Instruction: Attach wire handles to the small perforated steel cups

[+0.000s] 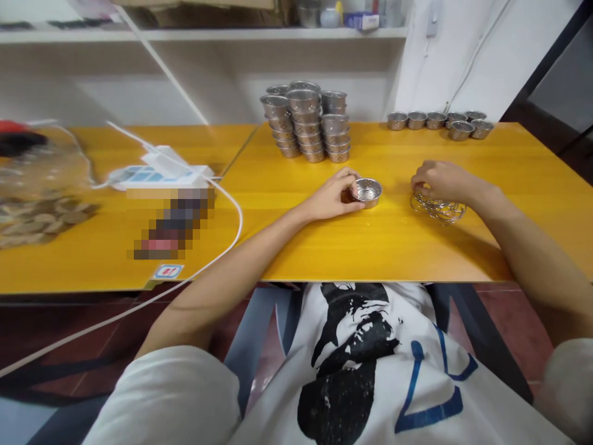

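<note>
My left hand (336, 196) curls round a small perforated metal cup (367, 191) that stands upright on the yellow table (380, 247), thumb and fingers touching its rim. My right hand (442, 180) rests with bent fingers on a loose pile of thin metal wire rings (438, 209); the fingertips pinch at the pile's left edge. The two hands are about a hand's width apart.
Several stacks of the same metal cups (308, 123) stand behind the hands. A row of single cups (440, 122) lines the far right edge. A white power strip (160, 173) with a cable lies left, beside a clear bag (41, 185) of flat pieces.
</note>
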A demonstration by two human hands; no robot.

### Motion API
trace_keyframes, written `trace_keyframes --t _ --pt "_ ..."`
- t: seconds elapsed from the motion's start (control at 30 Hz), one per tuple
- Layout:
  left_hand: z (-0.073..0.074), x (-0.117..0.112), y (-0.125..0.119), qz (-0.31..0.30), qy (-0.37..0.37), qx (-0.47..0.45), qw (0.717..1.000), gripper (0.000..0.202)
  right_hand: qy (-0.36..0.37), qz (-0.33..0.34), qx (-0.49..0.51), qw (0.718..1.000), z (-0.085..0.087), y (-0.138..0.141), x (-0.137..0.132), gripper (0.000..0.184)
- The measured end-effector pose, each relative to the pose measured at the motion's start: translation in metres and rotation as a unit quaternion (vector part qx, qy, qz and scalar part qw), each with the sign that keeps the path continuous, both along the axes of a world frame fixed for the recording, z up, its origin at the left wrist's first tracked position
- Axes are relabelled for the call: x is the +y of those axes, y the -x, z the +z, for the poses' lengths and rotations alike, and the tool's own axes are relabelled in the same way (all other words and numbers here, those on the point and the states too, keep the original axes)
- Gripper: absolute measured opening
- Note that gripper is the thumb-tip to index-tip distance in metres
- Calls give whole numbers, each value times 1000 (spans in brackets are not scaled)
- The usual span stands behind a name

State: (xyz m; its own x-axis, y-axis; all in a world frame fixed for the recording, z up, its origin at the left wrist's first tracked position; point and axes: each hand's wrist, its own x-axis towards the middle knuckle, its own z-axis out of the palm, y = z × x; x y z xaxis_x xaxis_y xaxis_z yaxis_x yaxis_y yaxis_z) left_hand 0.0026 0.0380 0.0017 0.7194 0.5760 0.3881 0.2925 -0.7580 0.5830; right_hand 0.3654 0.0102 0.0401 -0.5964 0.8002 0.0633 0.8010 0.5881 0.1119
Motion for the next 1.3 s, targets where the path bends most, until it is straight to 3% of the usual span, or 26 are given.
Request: trace_keyframes --t 0.2,0.37,0.47,0.57,0.73,0.97,1.3 --pt "-5 -3 0 -26 62 -33 997 57 -68 -10 56 996 13 -8 -5 27" --pt "-10 -3 -3 -49 128 -51 989 97 -78 -7 143 987 17 4 -13 26" --pt "-9 0 0 -68 170 -48 982 103 -69 10 128 989 16 11 -16 27" --pt "-6 3 4 -95 195 -36 975 100 -48 29 130 990 16 14 -17 27" --pt "-1 2 3 -135 201 -26 970 85 -18 73 225 972 20 28 -24 25" --pt "1 -7 -3 -126 204 -49 970 81 -51 92 250 963 10 60 -39 29" --pt "0 -14 -6 -98 186 -55 976 82 -87 80 211 970 1 65 -39 33"
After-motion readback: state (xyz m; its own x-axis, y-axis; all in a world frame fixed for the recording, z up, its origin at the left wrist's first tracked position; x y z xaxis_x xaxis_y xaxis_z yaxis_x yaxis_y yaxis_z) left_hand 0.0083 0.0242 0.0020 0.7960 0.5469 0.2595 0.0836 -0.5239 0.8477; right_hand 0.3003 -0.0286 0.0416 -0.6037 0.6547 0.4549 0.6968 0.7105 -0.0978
